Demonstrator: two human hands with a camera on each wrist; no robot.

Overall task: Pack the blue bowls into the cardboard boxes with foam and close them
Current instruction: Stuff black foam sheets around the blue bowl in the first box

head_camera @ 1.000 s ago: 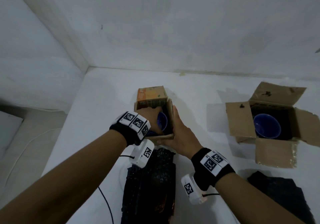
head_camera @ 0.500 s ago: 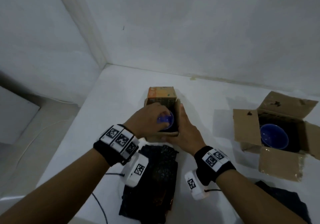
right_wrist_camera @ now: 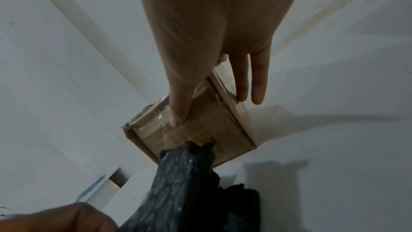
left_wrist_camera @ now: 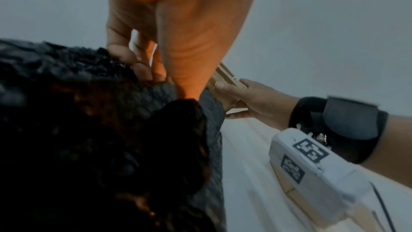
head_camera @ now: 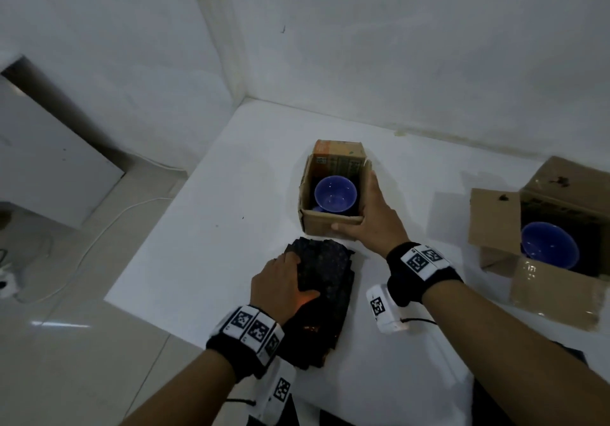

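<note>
While the right hand (head_camera: 373, 221) braces the small open cardboard box (head_camera: 325, 226) with straight fingers, the round blue bowl (head_camera: 335, 193) inside just left of it, the left hand (head_camera: 280, 280) curls round the edge of the black foam stack (head_camera: 330, 273); best peel one sheet slowly.

A white table (head_camera: 204, 227) stands in the corner between two white walls (head_camera: 412, 46), and a pale vertical strip (head_camera: 221, 46) runs down where they meet. The far wall has a small dark mark (head_camera: 283, 29), and at its foot, by the table edge, there is a small yellowish spot (head_camera: 399, 133). Left of the table is a pale tiled floor (head_camera: 66, 343) with a thin white cable (head_camera: 148, 200) lying in a curve, and at the far left stands a white panel (head_camera: 49, 168).
</note>
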